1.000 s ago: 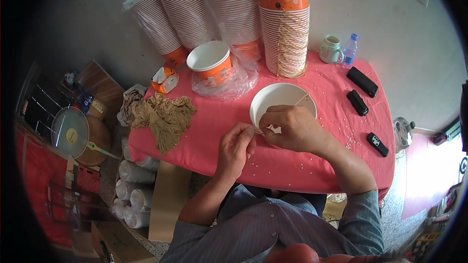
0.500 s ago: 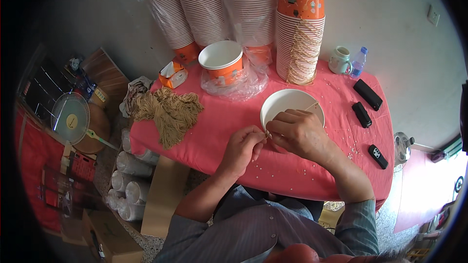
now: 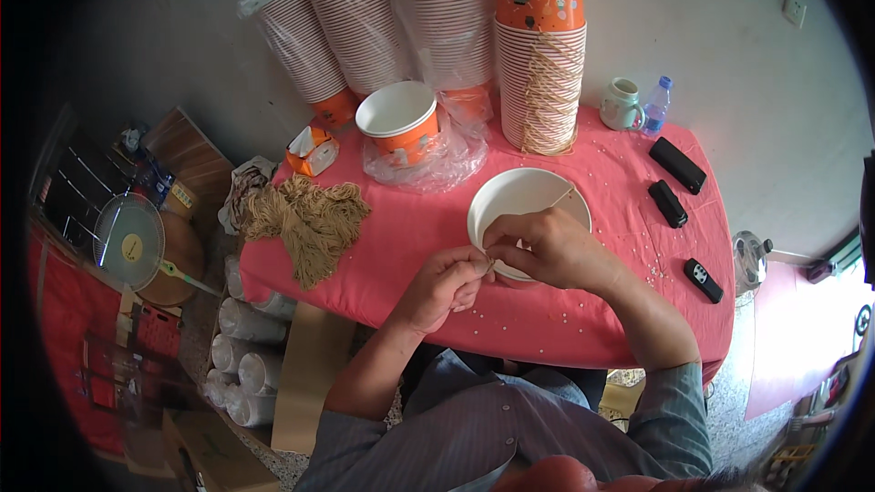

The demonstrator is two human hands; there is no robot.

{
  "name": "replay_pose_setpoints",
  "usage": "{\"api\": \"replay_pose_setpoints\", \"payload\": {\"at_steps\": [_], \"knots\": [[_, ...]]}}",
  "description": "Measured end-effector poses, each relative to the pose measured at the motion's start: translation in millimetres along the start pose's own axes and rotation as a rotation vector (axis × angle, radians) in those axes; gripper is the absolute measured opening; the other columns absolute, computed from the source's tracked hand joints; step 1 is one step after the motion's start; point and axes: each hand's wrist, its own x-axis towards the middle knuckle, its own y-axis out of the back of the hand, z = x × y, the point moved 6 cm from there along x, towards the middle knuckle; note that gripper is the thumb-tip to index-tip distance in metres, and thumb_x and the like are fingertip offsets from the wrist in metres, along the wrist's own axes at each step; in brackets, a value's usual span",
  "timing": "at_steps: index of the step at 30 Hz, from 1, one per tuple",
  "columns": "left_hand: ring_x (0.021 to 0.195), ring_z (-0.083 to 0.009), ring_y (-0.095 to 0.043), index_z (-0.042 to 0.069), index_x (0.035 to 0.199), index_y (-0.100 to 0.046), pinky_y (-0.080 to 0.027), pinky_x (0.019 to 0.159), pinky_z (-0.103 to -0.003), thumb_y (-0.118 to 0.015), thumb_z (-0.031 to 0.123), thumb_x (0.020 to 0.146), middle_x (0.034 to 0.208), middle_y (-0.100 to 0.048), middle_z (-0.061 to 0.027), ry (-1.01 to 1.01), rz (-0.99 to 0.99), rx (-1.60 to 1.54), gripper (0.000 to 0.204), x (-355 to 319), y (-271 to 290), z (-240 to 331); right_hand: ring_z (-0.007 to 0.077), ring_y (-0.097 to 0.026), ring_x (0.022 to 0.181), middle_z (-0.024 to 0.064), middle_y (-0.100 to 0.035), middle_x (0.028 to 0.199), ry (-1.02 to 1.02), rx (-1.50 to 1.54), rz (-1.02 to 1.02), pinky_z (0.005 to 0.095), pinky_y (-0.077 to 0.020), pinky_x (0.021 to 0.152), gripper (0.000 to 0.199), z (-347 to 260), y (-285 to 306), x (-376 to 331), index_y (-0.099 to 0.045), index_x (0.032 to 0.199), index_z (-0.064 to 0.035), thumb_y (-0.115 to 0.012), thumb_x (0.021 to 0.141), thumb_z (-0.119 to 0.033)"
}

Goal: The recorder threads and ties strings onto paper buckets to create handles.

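A heap of tan twine [image 3: 305, 219] lies at the left end of the red-covered worktop [image 3: 410, 237]. The left hand [image 3: 445, 284] comes up from the lower edge with the wrist bent inward, fingers curled, thumb and fingertips pinching a short piece of tan string [image 3: 492, 264]. Just beside it, touching at the fingertips, the right hand [image 3: 545, 248] arches over the near rim of a white paper bowl [image 3: 519, 199], its fingers pinched on the same string. The bowl stands mid-worktop, below a tall stack of orange cups [image 3: 540, 55].

Left hand [image 3: 444, 284] and right hand [image 3: 545, 246] pinching tan string [image 3: 490, 263] at white paper bucket [image 3: 524, 202]
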Motion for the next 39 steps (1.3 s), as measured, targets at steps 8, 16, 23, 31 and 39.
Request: {"api": "replay_pose_setpoints", "payload": {"at_steps": [8, 16, 23, 31, 39], "knots": [[0.052, -0.0029, -0.036, 0.004, 0.100, -0.066, -0.030, 0.051, -0.023, -0.057, 0.022, 0.114, 0.064, -0.043, 0.0069, -0.002, 0.001, -0.030, 0.024, 1.3, 2.4, -4.4, 0.0270, -0.077, 0.093, 0.0106, -0.079, 0.099, 0.015, 0.174, -0.068, 0.0391, -0.0606, 0.082, 0.013, 5.3, 3.0, 0.2, -0.077, 0.105, -0.0035, -0.078, 0.092, -0.005], [0.051, -0.0037, -0.036, 0.004, 0.099, -0.064, -0.030, 0.050, -0.023, -0.057, 0.022, 0.113, 0.063, -0.043, 0.0064, -0.023, 0.006, -0.052, 0.024, 3.6, 0.9, -5.4, 0.0294, -0.077, 0.096, 0.0125, -0.080, 0.099, 0.011, 0.116, -0.053, 0.0417, -0.0607, 0.088, 0.018, 7.8, 2.2, 0.1, -0.081, 0.108, -0.0075, -0.080, 0.090, -0.012], [0.052, -0.0035, -0.036, 0.004, 0.098, -0.065, -0.031, 0.051, -0.023, -0.057, 0.022, 0.114, 0.064, -0.043, 0.0066, -0.031, 0.022, -0.044, 0.025, 3.5, 0.4, -4.9, 0.0258, -0.077, 0.095, 0.0096, -0.082, 0.101, 0.013, 0.089, -0.067, 0.0395, -0.0618, 0.087, 0.020, 8.3, 2.5, 0.1, -0.081, 0.109, -0.0054, -0.082, 0.090, -0.011], [0.053, -0.0027, -0.036, 0.004, 0.102, -0.067, -0.031, 0.051, -0.023, -0.058, 0.024, 0.115, 0.064, -0.043, 0.0073, -0.046, 0.030, -0.049, 0.026, 3.3, 2.4, -7.8, 0.0242, -0.078, 0.089, 0.0085, -0.081, 0.097, 0.051, 0.095, -0.033, 0.0367, -0.0618, 0.078, 0.018, 8.5, 0.9, 0.2, -0.081, 0.107, -0.0051, -0.080, 0.088, -0.009], [0.057, -0.0003, -0.035, 0.004, 0.109, -0.070, -0.030, 0.052, -0.021, -0.061, 0.024, 0.116, 0.070, -0.042, 0.0098, -0.131, 0.084, 0.147, 0.023, 0.0, 0.9, -4.7, 0.0246, -0.076, 0.079, 0.0092, -0.078, 0.088, -0.006, 0.045, -0.053, 0.0379, -0.0598, 0.073, 0.013, 13.1, 4.6, -0.2, -0.078, 0.099, -0.0040, -0.077, 0.087, -0.006]]}}
